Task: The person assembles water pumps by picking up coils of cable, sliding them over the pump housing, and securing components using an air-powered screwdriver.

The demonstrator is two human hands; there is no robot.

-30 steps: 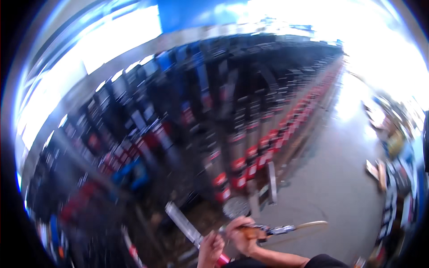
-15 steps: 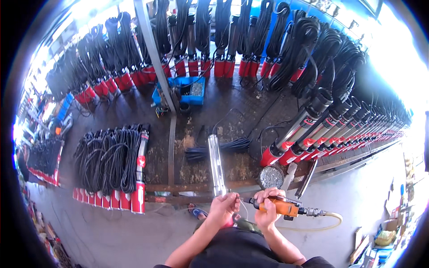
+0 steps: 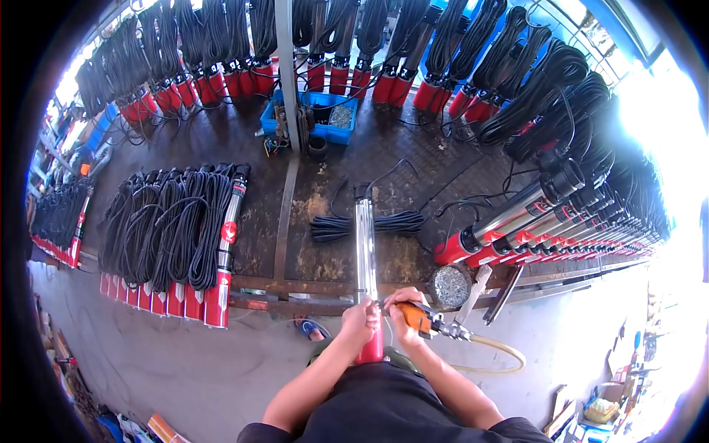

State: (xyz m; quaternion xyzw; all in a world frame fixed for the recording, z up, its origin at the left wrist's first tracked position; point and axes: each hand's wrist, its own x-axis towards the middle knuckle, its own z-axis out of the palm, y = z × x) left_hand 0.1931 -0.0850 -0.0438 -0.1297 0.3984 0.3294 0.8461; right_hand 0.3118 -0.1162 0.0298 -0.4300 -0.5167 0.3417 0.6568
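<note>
the left hand (image 3: 361, 321) is wrapped around the long steel pump (image 3: 365, 247), fingers closed on the tube just above its red lower end. the pump lies lengthwise away from the person, its red end at the near edge of the dark metal platform (image 3: 413, 159), its far end toward the platform's middle, where a black cable runs off it. a coiled cable bundle (image 3: 367, 224) lies crosswise beneath the tube, touching it.

the right hand (image 3: 402, 314) is clamped on an orange pneumatic tool (image 3: 428, 322), held just beside the pump's red end and close against the left hand. a pale hose (image 3: 496, 356) leaves the tool's rear and loops over the grey floor to the person's right. whether the tool tip touches the pump cannot be told.

a round tin of small fasteners (image 3: 450, 286) sits at the platform's near edge, just right of the hands. a row of finished pumps (image 3: 546, 221) with red ends lies along the right side. further pumps with coiled black cables (image 3: 173, 229) lie at the near left edge. a blue bin (image 3: 334, 118) stands toward the far edge beside a steel post (image 3: 289, 74).
</note>
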